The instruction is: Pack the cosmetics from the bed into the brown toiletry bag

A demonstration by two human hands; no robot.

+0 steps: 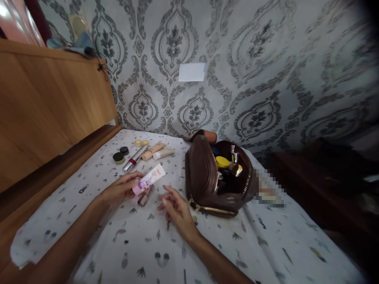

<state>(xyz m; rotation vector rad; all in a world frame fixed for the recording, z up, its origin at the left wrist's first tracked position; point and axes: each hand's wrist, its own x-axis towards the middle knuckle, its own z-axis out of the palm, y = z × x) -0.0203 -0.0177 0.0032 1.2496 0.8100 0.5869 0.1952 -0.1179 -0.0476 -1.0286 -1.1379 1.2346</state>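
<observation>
The likeliest fault, by judgement, lay in the hold on the pink-and-white tube [149,180], left of the frame's centre: gripped near its lower end, with the white end projecting toward the upper right, it could have tipped or slid onto the printed cloth [139,240] had the fingers loosened. A small reddish-brown item [144,198] showed just below it; whether this was held too could not be told, but smooth things sharing one grip might have slipped apart. The silver tube [135,159], near the left hand and farther up the frame, was round-sided and might have rolled if knocked. The brown bag [201,169], right of centre, stood with its mouth unzipped; a bump from the right forearm or hand could have tilted it and shifted the yellow-topped container [222,162] and the gold-toned piece [237,170] inside. The left hand [126,186] was closed on the pink-and-white tube, its fingers gathered at the lower left end. The right hand [177,209], at the lower centre, was partly open, the fingers curved and spread, slightly blurred at the tips; nothing was visible in its grasp, and it hung between the tube and the bag, apart from both.
</observation>
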